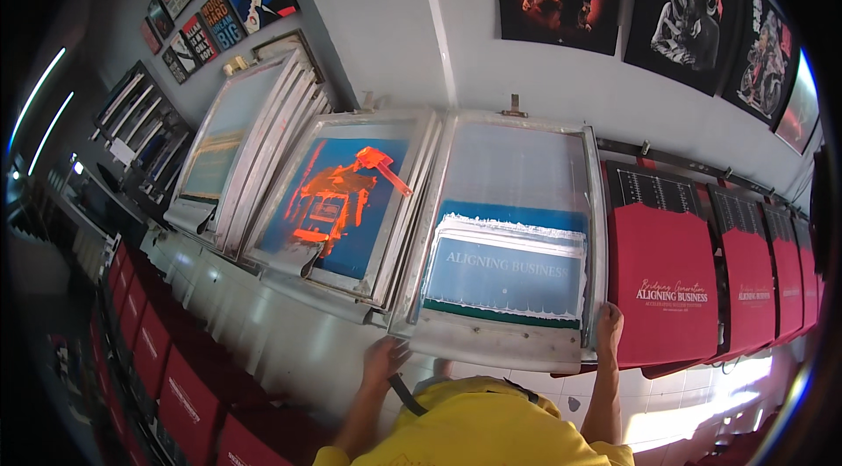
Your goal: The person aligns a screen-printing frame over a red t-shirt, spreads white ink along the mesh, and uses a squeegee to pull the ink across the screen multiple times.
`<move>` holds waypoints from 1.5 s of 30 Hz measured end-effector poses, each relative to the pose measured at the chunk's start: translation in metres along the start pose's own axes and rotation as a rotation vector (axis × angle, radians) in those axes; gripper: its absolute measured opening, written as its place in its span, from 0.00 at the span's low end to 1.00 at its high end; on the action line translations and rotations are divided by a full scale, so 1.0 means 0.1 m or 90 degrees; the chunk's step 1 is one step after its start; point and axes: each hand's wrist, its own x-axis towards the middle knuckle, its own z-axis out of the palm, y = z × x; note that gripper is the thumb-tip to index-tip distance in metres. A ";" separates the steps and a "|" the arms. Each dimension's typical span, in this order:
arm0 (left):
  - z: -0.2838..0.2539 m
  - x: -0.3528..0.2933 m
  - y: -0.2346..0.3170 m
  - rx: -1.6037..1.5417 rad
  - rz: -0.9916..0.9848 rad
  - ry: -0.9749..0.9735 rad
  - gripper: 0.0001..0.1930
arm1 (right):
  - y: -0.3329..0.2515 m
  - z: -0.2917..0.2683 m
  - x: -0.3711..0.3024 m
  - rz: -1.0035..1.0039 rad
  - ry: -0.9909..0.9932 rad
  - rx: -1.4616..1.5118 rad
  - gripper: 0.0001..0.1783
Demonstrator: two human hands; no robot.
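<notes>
In front of me is a screen printing frame [595,247] with a pale metal border. Its mesh is blue in the nearer half, with white ink [509,236] streaked around a block of lettering. My left hand [384,359] is closed at the frame's near left corner. At the near right side, my right hand [609,326] is closed around the border. The fingers' undersides are hidden at both corners. A second screen frame [383,277] stands just to the left, smeared with orange ink, and an orange-coated spatula-like tool [383,170] lies on its mesh.
Several more screen frames [272,124] lean at the far left. Red shirts [664,273] with white print lie on boards to the right; more red shirts [180,396] line the lower left. A rail [702,170] runs along the wall behind the right-hand boards.
</notes>
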 end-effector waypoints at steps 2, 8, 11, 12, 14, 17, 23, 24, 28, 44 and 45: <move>-0.02 0.00 -0.05 -0.073 -0.007 -0.018 0.14 | 0.07 0.04 0.03 0.008 0.000 0.006 0.19; -0.11 0.10 -0.09 -0.074 0.001 -0.052 0.17 | 0.40 0.09 0.11 0.062 -0.020 0.021 0.21; -0.08 0.07 -0.01 -0.073 -0.010 -0.062 0.19 | 0.37 0.00 0.08 0.070 -0.026 0.073 0.21; -0.07 0.06 0.00 -0.066 -0.017 -0.068 0.20 | 0.36 -0.03 0.05 0.067 0.009 0.094 0.21; -0.02 0.00 0.02 -0.050 -0.029 -0.104 0.21 | 0.47 -0.14 0.02 0.068 0.065 0.111 0.20; 0.15 -0.30 0.12 -0.034 -0.038 -0.141 0.23 | 0.46 -0.48 0.04 0.109 0.075 0.110 0.21; 0.48 -0.70 0.48 0.049 0.016 -0.282 0.27 | -0.38 -1.34 0.01 0.143 -0.013 0.034 0.21; 0.41 -0.73 0.51 0.086 0.020 -0.274 0.28 | -0.48 -1.40 0.01 0.096 -0.031 -0.029 0.21; 0.45 -1.15 0.92 0.151 0.065 -0.258 0.29 | -0.63 -1.74 -0.03 -0.304 -0.111 -0.290 0.26; -1.37 -2.31 1.87 -0.011 0.441 -0.192 0.34 | -3.04 -0.35 -0.54 -0.448 -0.304 -0.010 0.20; -1.53 -2.46 1.98 -0.014 0.440 -0.169 0.36 | -3.24 -0.27 -0.66 -0.579 -0.336 -0.055 0.21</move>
